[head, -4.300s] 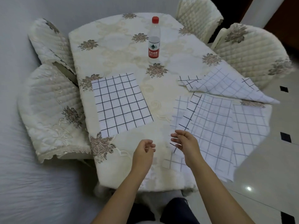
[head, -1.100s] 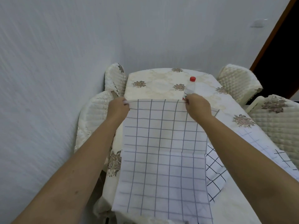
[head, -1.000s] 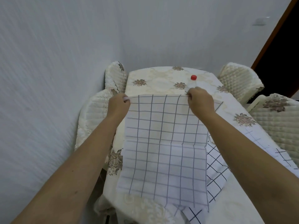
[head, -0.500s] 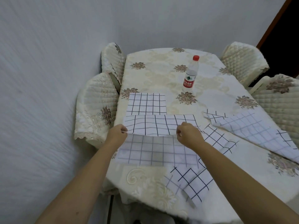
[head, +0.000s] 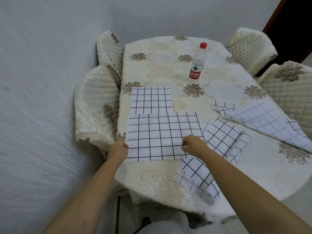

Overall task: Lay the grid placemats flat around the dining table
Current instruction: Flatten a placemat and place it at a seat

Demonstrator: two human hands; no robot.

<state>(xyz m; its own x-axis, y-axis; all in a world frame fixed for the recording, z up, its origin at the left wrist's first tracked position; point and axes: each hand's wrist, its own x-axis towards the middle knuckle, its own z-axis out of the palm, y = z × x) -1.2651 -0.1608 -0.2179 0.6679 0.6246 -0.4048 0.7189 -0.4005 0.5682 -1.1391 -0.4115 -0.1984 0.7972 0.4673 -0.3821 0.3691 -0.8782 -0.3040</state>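
Note:
A white placemat with a dark grid lies flat on the cream floral tablecloth, near the table's left front. My left hand pinches its left edge and my right hand pinches its right edge, fingers curled. Its far edge overlaps a second flat grid placemat behind it. A third placemat lies skewed and partly folded to the right and runs under my right forearm. A fourth placemat lies folded over at the table's right side.
A clear water bottle with a red cap stands upright in the middle of the table. Quilted cream chairs sit at the left, back left, back right and right. A white wall runs close along the left.
Both hands lowered the lifted placemat and turned it over onto the table. It now lies flat with the dark grid up. The hands moved back toward me along its sides.

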